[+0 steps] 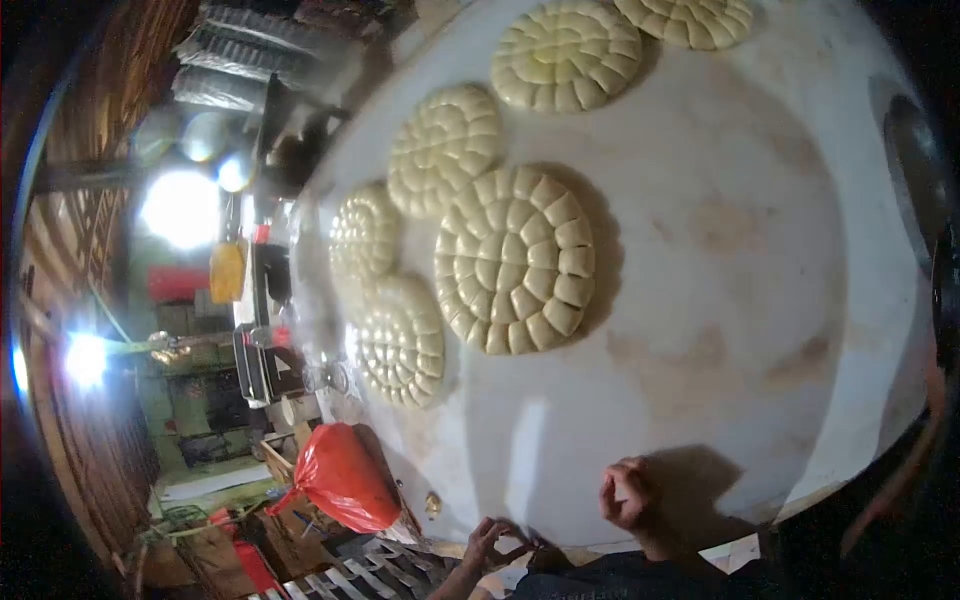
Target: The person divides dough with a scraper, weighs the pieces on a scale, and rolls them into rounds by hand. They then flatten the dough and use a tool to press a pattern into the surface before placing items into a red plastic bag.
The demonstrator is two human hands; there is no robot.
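Observation:
My right hand [628,493] is held over the near part of the pale tabletop [700,400], its fingers curled in. Whether anything is inside them is hidden. At the table's near edge is my left hand [492,543], with thumb and fingers bent together in a loop; I cannot make out anything in it. Farther off lies a round of pale dough [515,260], cut into small pieces in rings. Similar rounds lie around it: one at the lower left [398,340], one behind it [443,148] and one farther back [565,55]. Neither hand touches the dough.
A tied red plastic bag [345,478] stands at the table's left edge, with a small gold-coloured object [432,504] near it. A dark round object [915,165] lies at the far right. Bright lamps [182,208] shine on the left, beside shelves and clutter.

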